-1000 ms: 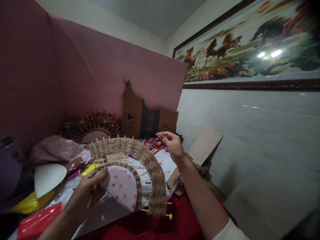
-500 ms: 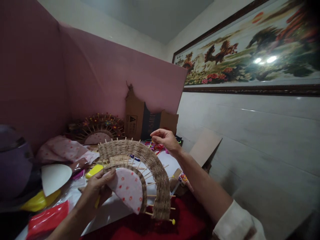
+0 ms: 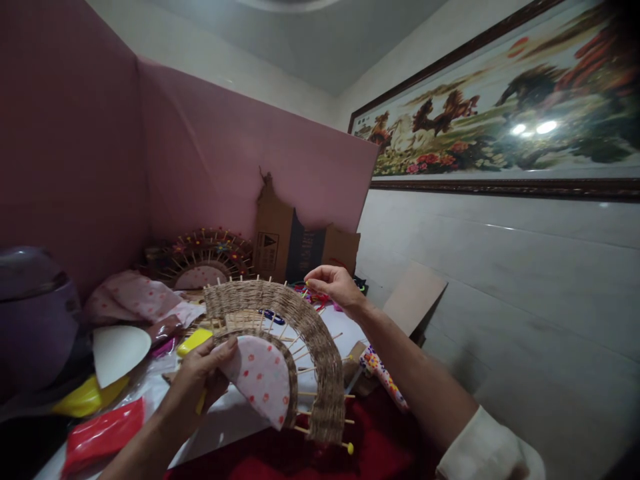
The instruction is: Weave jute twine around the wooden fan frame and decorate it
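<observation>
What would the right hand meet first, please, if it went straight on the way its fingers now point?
Probably the fan, at its upper rim: the right hand points left, toward it. Depth is unclear, so it might pass above or behind.

over my remote feed i see a loose, creased off-white cloth sleeve (image 3: pixel 487 445) on the right arm (image 3: pixel 413 370); the left hand (image 3: pixel 204 373) and right hand (image 3: pixel 337 288) are bare.

Tilted in the left hand (image 3: pixel 203 373), a half-round fan (image 3: pixel 289 363) of woven brown cord (image 3: pixel 325 373) and pale sticks (image 3: pixel 306 394) has a red-spotted fabric centre (image 3: pixel 263 383); a yellow ball (image 3: pixel 350 449) caps its lowest stick.
</observation>
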`<control>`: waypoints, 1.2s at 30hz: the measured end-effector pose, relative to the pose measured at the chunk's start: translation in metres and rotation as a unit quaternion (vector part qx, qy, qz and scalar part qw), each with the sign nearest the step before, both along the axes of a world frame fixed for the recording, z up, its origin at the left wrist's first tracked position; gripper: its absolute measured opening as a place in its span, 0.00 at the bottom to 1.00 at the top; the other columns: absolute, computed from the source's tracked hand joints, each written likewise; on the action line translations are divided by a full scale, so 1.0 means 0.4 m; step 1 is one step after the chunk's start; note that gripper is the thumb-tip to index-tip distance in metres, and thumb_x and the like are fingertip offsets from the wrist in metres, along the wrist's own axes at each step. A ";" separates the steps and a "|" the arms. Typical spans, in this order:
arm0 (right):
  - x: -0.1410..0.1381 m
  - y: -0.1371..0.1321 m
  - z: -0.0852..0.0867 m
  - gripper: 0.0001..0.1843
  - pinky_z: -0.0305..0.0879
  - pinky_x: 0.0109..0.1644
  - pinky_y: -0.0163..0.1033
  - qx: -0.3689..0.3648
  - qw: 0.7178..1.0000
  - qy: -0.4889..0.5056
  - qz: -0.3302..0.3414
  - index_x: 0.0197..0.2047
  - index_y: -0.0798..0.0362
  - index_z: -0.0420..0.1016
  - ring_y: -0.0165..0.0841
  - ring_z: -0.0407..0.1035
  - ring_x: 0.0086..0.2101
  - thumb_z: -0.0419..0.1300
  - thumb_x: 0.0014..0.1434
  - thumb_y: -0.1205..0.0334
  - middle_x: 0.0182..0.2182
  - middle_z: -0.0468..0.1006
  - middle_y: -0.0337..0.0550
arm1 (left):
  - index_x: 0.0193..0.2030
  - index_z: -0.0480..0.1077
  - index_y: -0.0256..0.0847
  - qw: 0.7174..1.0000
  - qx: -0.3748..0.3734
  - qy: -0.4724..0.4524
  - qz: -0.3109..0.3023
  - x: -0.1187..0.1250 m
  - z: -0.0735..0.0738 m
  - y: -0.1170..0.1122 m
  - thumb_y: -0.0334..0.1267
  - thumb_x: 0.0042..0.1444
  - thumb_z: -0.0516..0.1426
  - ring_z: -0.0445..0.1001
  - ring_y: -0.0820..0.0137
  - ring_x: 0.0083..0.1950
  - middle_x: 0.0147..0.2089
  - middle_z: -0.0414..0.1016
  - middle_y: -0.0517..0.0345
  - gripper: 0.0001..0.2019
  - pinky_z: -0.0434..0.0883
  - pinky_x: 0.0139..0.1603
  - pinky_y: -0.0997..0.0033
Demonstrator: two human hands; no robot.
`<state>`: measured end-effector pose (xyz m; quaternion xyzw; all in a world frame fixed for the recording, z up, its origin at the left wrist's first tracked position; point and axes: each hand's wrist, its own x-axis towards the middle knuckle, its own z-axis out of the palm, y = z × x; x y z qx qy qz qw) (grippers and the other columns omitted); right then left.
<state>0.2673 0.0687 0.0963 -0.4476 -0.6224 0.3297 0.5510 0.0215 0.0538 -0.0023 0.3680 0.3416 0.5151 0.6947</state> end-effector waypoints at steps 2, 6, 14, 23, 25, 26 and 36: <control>0.000 -0.001 -0.004 0.13 0.60 0.27 0.33 -0.005 1.000 0.000 0.000 0.26 0.57 0.74 0.24 0.63 0.21 0.66 0.42 0.56 0.20 0.71 0.36 | 0.31 0.66 0.37 1.000 0.000 0.007 0.001 0.000 0.000 0.000 0.41 0.37 0.66 0.68 0.75 0.21 0.22 0.69 0.61 0.17 0.60 0.17 0.82; 0.002 -0.001 -0.011 0.16 0.60 0.26 0.33 -0.022 1.000 0.002 0.010 0.26 0.57 0.72 0.25 0.63 0.21 0.66 0.42 0.52 0.19 0.71 0.37 | 0.31 0.66 0.37 1.000 -0.005 0.009 0.003 0.001 0.007 -0.007 0.40 0.37 0.66 0.66 0.77 0.19 0.21 0.69 0.63 0.17 0.60 0.17 0.82; 0.003 -0.005 -0.018 0.16 0.60 0.27 0.33 -0.033 0.999 -0.006 0.017 0.26 0.58 0.72 0.25 0.65 0.22 0.66 0.42 0.52 0.21 0.73 0.39 | 0.25 0.64 0.38 1.000 0.017 0.013 -0.011 0.004 0.049 -0.039 0.41 0.38 0.66 0.52 0.84 0.11 0.13 0.60 0.70 0.15 0.46 0.10 0.85; -0.006 0.014 0.000 0.11 0.58 0.26 0.32 0.013 0.999 -0.028 0.012 0.26 0.56 0.73 0.24 0.61 0.21 0.65 0.45 0.56 0.20 0.71 0.36 | 0.30 0.68 0.37 1.000 0.002 0.006 0.004 0.004 0.031 -0.023 0.39 0.35 0.67 0.69 0.76 0.21 0.22 0.72 0.61 0.16 0.64 0.19 0.83; -0.011 0.028 0.005 0.09 0.57 0.26 0.32 0.028 0.998 -0.052 0.009 0.26 0.56 0.74 0.24 0.61 0.21 0.65 0.45 0.58 0.20 0.71 0.36 | 0.30 0.68 0.37 1.000 0.002 0.008 0.004 0.004 0.026 -0.021 0.39 0.36 0.66 0.69 0.77 0.20 0.22 0.71 0.62 0.15 0.62 0.18 0.83; -0.014 0.035 0.007 0.09 0.57 0.27 0.32 0.035 0.998 -0.060 0.007 0.26 0.56 0.75 0.24 0.61 0.21 0.65 0.45 0.59 0.20 0.71 0.36 | 0.30 0.68 0.37 1.000 0.002 0.008 0.003 0.004 0.025 -0.021 0.39 0.36 0.66 0.69 0.76 0.20 0.22 0.71 0.62 0.15 0.62 0.18 0.83; -0.052 0.045 0.010 0.08 0.60 0.29 0.32 0.023 0.997 -0.066 0.033 0.26 0.57 0.76 0.25 0.65 0.23 0.64 0.44 0.60 0.21 0.74 0.38 | 0.29 0.68 0.36 1.000 -0.017 0.002 0.012 0.013 0.043 -0.038 0.33 0.35 0.66 0.72 0.73 0.23 0.24 0.74 0.58 0.13 0.68 0.22 0.79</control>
